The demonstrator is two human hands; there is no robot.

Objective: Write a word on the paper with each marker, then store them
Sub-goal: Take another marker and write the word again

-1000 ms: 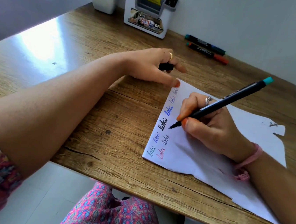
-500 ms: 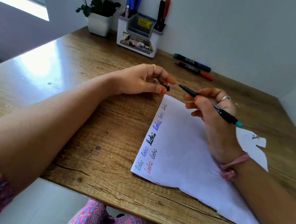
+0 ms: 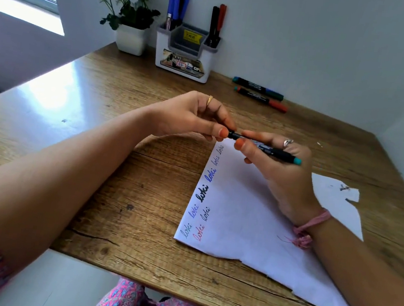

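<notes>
Your right hand [image 3: 277,165] grips the pen [image 3: 274,152] above the far left corner of the paper [image 3: 246,222], thumb and fingers closed round its barrel, teal end pointing right. Your left hand [image 3: 192,117] pinches the black cap [image 3: 232,135] between thumb and fingertips, held against the pen's left end; whether it is fully seated, can't tell. The paper lies on the desk [image 3: 119,169], small handwritten words in several colours down its left edge. Far side: holder [image 3: 184,51] with blue, black and red markers upright, plant pot [image 3: 130,39] just left of it. Right of the holder, two markers [image 3: 259,91] lie flat near the wall.
</notes>
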